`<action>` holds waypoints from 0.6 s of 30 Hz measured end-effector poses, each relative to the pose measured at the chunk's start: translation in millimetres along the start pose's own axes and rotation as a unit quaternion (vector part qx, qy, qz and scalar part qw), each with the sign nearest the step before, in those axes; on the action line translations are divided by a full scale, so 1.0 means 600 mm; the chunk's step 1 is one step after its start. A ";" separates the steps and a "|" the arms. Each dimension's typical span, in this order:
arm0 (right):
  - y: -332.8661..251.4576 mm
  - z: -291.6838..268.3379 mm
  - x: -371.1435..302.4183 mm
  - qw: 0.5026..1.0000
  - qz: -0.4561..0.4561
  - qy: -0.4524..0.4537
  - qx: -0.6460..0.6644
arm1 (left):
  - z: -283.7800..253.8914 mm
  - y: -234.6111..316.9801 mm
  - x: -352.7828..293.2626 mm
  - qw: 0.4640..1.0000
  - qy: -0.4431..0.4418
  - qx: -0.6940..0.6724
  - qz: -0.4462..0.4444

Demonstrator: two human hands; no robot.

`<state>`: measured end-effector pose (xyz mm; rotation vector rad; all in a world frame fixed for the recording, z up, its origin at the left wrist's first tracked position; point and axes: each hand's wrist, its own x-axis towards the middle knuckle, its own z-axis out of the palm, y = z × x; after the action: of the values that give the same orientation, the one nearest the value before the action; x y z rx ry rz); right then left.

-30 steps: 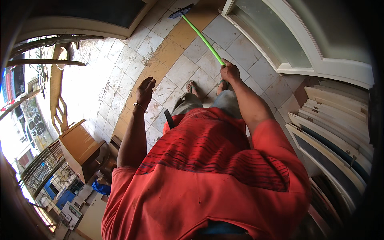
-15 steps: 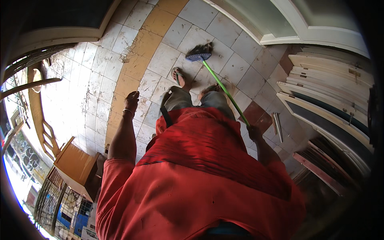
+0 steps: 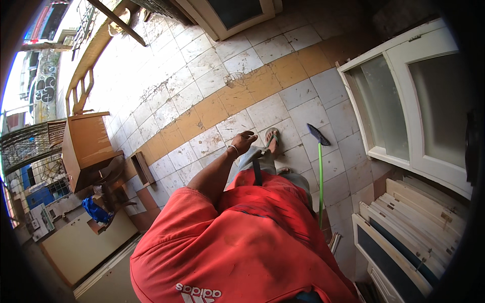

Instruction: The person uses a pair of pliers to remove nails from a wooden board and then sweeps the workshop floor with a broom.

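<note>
My left hand [image 3: 243, 142] hangs in front of my left thigh with its fingers loosely apart and nothing visible in them. A pale bracelet [image 3: 233, 149] circles that wrist. To the right stands a broom, its green handle [image 3: 321, 177] running down to a dark blue head [image 3: 317, 134] on the tiled floor. The near end of the handle goes out of sight behind my red shirt [image 3: 242, 237]. My right hand is out of view, hidden past the shirt. Sandalled feet [image 3: 273, 139] show between the left hand and the broom head.
Dirty white tiles with a yellow band [image 3: 222, 103] form the floor. White doors with glass panes [image 3: 384, 106] lean at the right, near a stack of panels [image 3: 409, 222]. A wooden cabinet [image 3: 88, 146] and a blue bag [image 3: 97, 209] are at the left.
My view has swung left. My left hand has come in closer to my thigh. The right hand, earlier on the broom handle, has gone out of view; the broom appears farther right and more upright.
</note>
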<state>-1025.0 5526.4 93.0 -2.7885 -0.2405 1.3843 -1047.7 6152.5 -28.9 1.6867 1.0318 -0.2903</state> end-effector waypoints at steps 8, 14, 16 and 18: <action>-0.584 -0.200 0.556 0.950 -0.253 0.177 0.044 | -0.132 -0.025 -0.163 0.977 0.136 -0.163 -0.007; -0.905 -0.291 0.535 0.953 -0.100 -0.075 0.276 | -0.138 -0.269 -0.431 0.881 0.332 -0.292 -0.169; -0.905 -0.262 0.507 0.980 -0.104 -0.047 0.164 | -0.074 -0.357 -0.502 0.803 0.397 -0.397 -0.201; -0.861 -0.207 0.478 0.981 -0.097 -0.042 0.164 | 0.006 -0.442 -0.566 0.777 0.362 -0.408 -0.313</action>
<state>-822.5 6084.8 -13.9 -2.3756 -0.2516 1.3558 -1446.6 5994.8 12.9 0.5742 1.9358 0.4092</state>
